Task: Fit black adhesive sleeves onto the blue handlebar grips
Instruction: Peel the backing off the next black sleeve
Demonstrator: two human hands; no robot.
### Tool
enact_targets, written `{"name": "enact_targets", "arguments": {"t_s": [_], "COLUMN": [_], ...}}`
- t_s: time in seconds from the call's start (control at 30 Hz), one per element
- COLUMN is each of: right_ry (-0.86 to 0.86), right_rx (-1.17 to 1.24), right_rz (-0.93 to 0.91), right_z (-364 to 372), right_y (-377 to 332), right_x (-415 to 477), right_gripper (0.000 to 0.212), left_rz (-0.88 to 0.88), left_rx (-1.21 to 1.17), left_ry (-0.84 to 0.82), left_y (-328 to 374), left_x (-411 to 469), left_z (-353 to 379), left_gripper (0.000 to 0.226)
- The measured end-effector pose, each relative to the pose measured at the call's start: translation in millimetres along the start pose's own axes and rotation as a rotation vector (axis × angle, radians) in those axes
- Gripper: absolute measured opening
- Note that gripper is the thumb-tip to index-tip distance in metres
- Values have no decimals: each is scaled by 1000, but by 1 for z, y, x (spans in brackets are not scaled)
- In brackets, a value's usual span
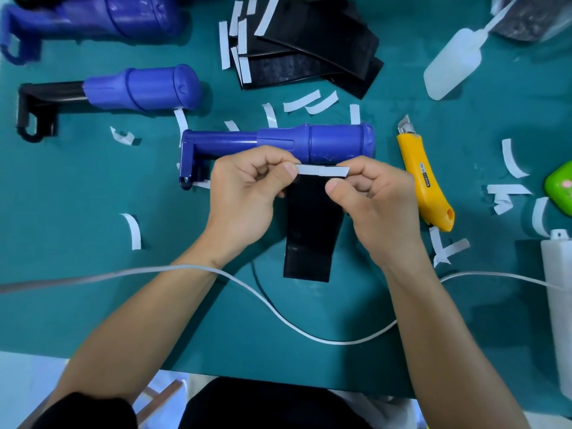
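teal work mat [93, 320], viewed from above. left hand [244, 196] and right hand [377, 205] meet at centre, fingers curled; each pinches 1 end of a white backing strip [323, 171] that runs along the far edge of 1 black adhesive sleeve [309, 230]. the right thumb sits on the sleeve just below the strip. the sleeve extends toward the viewer between the 2 wrists, its near end over the mat.

just beyond the knuckles lies 1 blue handlebar grip [325, 142] on its side, thick end to the right, blue bracket [188, 159] to the left; whether the fingers touch it cannot be told. a 2nd blue grip [145, 88], on a black bracket, lies farther back at left, and a 3rd blue grip [108, 13], blurred, at the top left corner. a pile of black sleeves [318, 48] with white strips on their edges lies at top centre.

right of the hands: yellow utility knife [427, 181], blade pointing away; a translucent squeeze bottle [452, 63] farther back. loose white strips [133, 230] are scattered over the mat. a white cable [278, 314] curves across under both forearms toward a white box [560, 289] at the right edge.
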State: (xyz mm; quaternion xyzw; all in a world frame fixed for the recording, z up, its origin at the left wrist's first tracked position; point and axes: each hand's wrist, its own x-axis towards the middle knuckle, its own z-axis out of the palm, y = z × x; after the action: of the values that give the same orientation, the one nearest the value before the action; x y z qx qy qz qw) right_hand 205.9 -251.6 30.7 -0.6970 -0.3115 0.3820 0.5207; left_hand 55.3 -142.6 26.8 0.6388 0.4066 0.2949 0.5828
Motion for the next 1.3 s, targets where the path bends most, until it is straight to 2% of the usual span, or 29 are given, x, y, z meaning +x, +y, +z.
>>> {"name": "enact_targets", "arguments": {"t_s": [0.13,0.2,0.27,0.3,0.37,0.53,0.97,1.3], "right_ry": [72,102,123,122,84,-8,-58,38], "right_rx": [-7,-19,-56,-73,-82,-146,-276,-461], "right_rz": [23,3,-35,-57,-90,-134,-159,-212], "right_z": [6,9,11,12,15,14,9,20], "right_y": [3,6,7,7,6,8,7,7], "right_x": [1,1,0,-1,-2,0,2,-7], "right_gripper": [14,12,11,11,9,14,20,20], "left_rz": [52,288,662,763,836,794,766,858], "left_rx": [163,387,574,610,658,740,799,800], "left_ry": [168,302,307,265,192,167,62,175], "left_y": [-1,0,-2,-3,-5,-11,-10,-13], "left_x": [-7,-10,-11,-11,-9,-5,-5,-7], "left_z": [7,7,5,5,7,7,2,3], "left_gripper": [17,8,3,3,3,9,12,8]}}
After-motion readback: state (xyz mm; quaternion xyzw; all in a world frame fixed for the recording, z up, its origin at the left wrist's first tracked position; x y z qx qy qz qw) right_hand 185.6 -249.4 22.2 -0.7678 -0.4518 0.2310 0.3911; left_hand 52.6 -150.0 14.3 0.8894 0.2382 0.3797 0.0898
